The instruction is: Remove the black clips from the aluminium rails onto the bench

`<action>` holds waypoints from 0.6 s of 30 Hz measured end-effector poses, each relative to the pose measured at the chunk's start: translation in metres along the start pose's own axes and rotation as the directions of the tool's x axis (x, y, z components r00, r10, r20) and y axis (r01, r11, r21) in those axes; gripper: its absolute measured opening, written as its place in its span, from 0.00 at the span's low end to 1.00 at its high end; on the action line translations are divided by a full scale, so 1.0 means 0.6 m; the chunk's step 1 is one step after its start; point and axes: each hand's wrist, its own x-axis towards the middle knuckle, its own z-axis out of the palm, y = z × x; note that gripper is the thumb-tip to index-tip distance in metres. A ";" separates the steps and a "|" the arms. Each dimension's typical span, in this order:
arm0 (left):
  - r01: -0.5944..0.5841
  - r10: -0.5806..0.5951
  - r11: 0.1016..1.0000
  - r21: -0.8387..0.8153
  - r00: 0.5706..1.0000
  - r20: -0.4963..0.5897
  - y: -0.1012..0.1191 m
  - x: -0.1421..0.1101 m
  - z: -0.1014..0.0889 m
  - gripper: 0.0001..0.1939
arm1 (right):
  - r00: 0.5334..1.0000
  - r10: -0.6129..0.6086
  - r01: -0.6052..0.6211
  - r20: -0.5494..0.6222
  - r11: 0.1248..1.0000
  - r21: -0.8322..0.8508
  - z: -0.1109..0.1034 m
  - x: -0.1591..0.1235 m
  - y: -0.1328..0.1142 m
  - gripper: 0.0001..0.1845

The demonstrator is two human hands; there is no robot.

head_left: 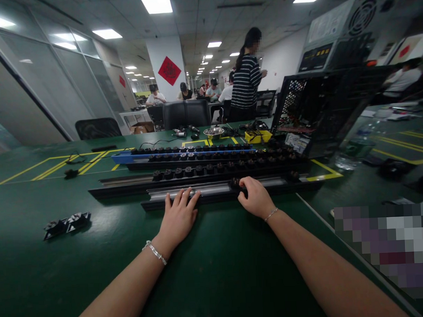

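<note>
In front of me on the green table lies a long black channel (216, 194) with a shiny metallic inside. My left hand (178, 217) rests on its left part, fingers spread and stretched out over the near wall. My right hand (255, 197) is closed at a small round-topped black socket module (235, 182) that sits in the channel; the fingertips are partly hidden. Another black module (292, 175) is in the right end of the same channel. Just behind, a second black channel (125, 190) runs parallel, with a row of black modules (209, 169) along it.
Farther back are a blue channel (123, 157), a yellow tray (258, 137), a metal bowl (213, 132) and cables. An open computer case (311, 112) stands at right beside a plastic bottle (360, 140). Two joined modules (67, 224) lie at left. A person in stripes (245, 82) stands beyond.
</note>
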 end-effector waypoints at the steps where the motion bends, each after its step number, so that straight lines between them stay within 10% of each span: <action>1: -0.014 0.014 1.000 -0.006 1.000 -0.002 0.007 0.001 -0.002 0.27 | 1.000 -0.001 0.001 0.009 1.000 0.005 0.000 0.000 -0.002 0.09; 8: -0.087 0.086 0.989 -0.117 0.996 -0.012 0.084 0.036 -0.008 0.29 | 0.998 -0.038 0.036 0.048 0.998 0.054 0.002 -0.001 -0.013 0.11; 18: 0.147 -0.143 0.969 -0.200 0.989 0.037 0.193 0.105 0.008 0.34 | 0.985 0.173 -0.169 0.003 0.965 -0.199 -0.002 -0.003 0.024 0.26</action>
